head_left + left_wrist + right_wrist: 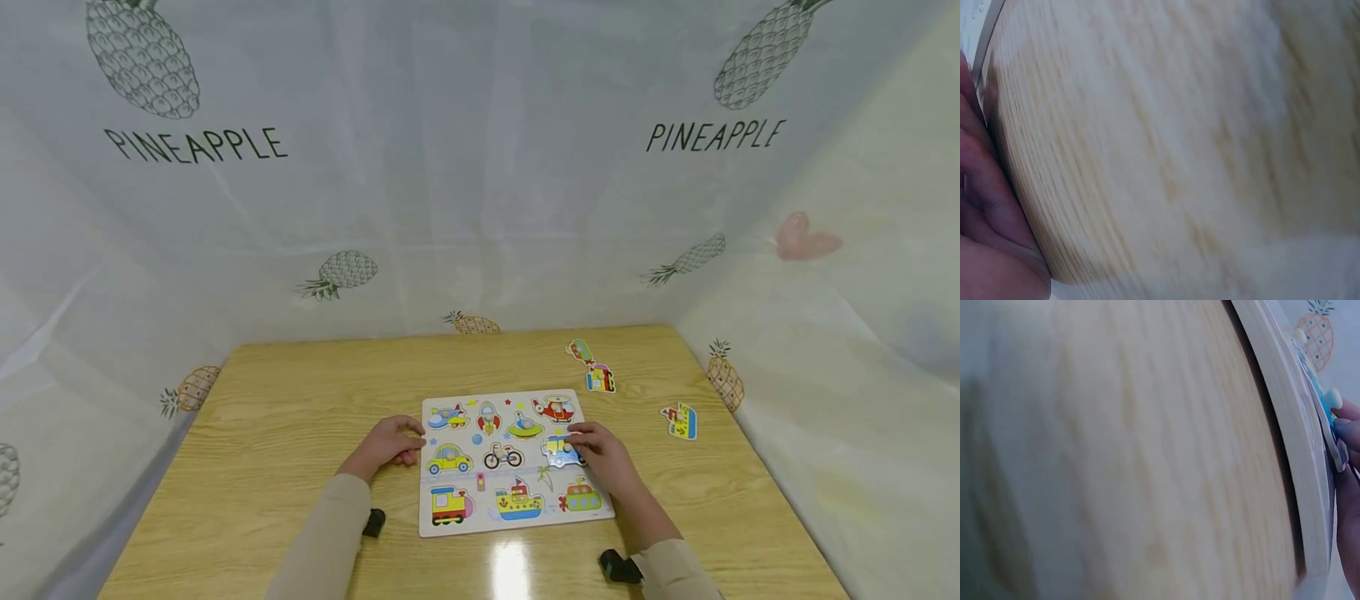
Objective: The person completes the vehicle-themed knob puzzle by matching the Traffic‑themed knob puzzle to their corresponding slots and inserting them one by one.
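A wooden puzzle board [480,515] with vehicle pictures lies flat on the table, in the middle of the head view. My right hand [582,443] pinches a blue and yellow puzzle piece [558,451] over the board's right-middle spot. In the right wrist view that puzzle piece [1325,417] stands tilted on the board's edge [1291,431], with my fingertips [1349,420] on it. My left hand [409,442] rests with relaxed fingers against the board's left edge and holds nothing. Its fingers [988,206] show at the left of the left wrist view.
Three loose pieces lie on the wooden table [285,417]: two [580,350] [601,379] beyond the board's far right corner and a boat piece [681,421] further right. A pineapple-printed sheet [480,167] walls the table on three sides.
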`<state>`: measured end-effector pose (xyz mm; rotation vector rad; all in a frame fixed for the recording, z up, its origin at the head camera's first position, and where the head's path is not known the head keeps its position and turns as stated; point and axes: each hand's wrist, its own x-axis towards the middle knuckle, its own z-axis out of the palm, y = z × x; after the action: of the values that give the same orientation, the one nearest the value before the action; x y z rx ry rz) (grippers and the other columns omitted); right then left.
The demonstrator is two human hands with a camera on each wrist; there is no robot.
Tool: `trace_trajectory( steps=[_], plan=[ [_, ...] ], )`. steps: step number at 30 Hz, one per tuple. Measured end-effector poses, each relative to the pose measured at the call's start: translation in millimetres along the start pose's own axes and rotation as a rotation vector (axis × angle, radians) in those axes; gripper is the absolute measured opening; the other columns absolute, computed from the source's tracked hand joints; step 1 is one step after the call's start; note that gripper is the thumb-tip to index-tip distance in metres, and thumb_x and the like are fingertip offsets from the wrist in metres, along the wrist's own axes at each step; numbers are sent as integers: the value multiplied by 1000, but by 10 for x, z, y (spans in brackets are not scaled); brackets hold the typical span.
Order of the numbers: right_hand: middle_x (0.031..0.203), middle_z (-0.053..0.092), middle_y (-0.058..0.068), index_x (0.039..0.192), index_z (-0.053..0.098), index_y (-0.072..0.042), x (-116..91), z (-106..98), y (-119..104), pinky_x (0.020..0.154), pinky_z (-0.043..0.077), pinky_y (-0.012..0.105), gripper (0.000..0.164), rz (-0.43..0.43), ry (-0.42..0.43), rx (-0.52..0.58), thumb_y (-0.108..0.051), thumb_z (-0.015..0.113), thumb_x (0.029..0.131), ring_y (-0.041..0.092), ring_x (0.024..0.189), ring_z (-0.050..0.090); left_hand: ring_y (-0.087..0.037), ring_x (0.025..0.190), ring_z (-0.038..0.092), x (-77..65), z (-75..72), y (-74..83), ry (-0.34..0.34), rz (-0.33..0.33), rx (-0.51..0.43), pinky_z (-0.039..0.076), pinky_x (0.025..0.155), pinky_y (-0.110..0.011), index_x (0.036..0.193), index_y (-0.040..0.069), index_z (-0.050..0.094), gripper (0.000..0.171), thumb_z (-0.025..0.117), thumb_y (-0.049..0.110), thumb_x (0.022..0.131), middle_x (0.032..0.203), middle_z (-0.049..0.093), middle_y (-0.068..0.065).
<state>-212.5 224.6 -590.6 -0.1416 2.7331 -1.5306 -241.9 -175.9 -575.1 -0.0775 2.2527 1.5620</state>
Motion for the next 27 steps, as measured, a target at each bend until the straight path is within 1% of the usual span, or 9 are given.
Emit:
trace_trajectory(
  steps=[5, 8, 11, 13, 17, 19, 22, 25, 27],
  plan=[
    [121, 61, 7, 101, 76, -7, 0, -14, -48, 95, 46, 41, 20, -25, -3, -26, 4, 62, 92, 30, 119, 53, -11, 49, 58, 22, -14, -21, -9, 5, -21, 44, 48, -24, 108, 0, 64, 19, 68, 9, 91, 61, 64, -7],
    [117, 62, 6, 99, 77, -7, 9, -20, -63, 92, 48, 41, 20, -61, -10, -78, 6, 64, 90, 29, 116, 55, -11, 49, 58, 31, -14, -31, -9, 11, -21, 44, 48, -24, 108, 1, 64, 19, 68, 9, 91, 61, 64, -7],
    [114, 63, 6, 95, 77, -6, 25, -27, -73, 91, 48, 44, 20, -101, -22, -131, 9, 66, 87, 30, 112, 56, -11, 49, 58, 32, 0, -32, -7, 8, -20, 44, 47, -24, 108, 1, 64, 19, 69, 9, 91, 61, 64, -7],
    [113, 64, 6, 93, 77, -6, 33, -30, -78, 92, 47, 47, 20, -101, -33, -150, 9, 66, 86, 31, 112, 57, -11, 49, 57, 24, 15, -29, -2, 1, -18, 44, 47, -23, 107, 1, 64, 19, 69, 9, 91, 61, 64, -7],
    [113, 62, 4, 92, 77, -8, 28, -25, -49, 94, 45, 48, 20, -50, -52, -171, 8, 67, 86, 30, 114, 54, -10, 49, 58, 8, 43, -28, 2, -10, -11, 44, 46, -23, 107, 1, 65, 19, 69, 9, 91, 61, 64, -7],
    [115, 61, 2, 92, 77, -10, 29, -20, -13, 95, 44, 47, 21, -21, -63, -149, 7, 67, 87, 28, 116, 52, -10, 48, 58, 12, 43, -37, 3, -7, -3, 44, 46, -23, 107, 1, 64, 18, 69, 9, 91, 60, 64, -7],
    [118, 60, 2, 93, 77, -12, 47, -15, 44, 95, 44, 44, 22, 5, -70, -84, 5, 65, 90, 26, 117, 51, -10, 48, 57, 20, 30, -33, 4, -2, -1, 43, 46, -23, 107, 1, 65, 18, 68, 8, 91, 60, 64, -6],
    [120, 58, 2, 94, 77, -12, 66, -25, 73, 95, 43, 39, 21, 15, -76, -29, 4, 63, 92, 25, 118, 49, -10, 48, 57, 12, 19, -8, 10, -4, -3, 43, 46, -22, 107, 1, 65, 17, 68, 8, 91, 60, 63, -6],
    [122, 58, 3, 94, 77, -11, 68, -32, 84, 94, 43, 36, 20, 6, -81, 0, 3, 62, 93, 25, 118, 49, -10, 49, 57, 0, 15, 8, 16, -9, -4, 44, 46, -22, 106, 2, 65, 17, 68, 8, 91, 60, 63, -6]
  ],
)
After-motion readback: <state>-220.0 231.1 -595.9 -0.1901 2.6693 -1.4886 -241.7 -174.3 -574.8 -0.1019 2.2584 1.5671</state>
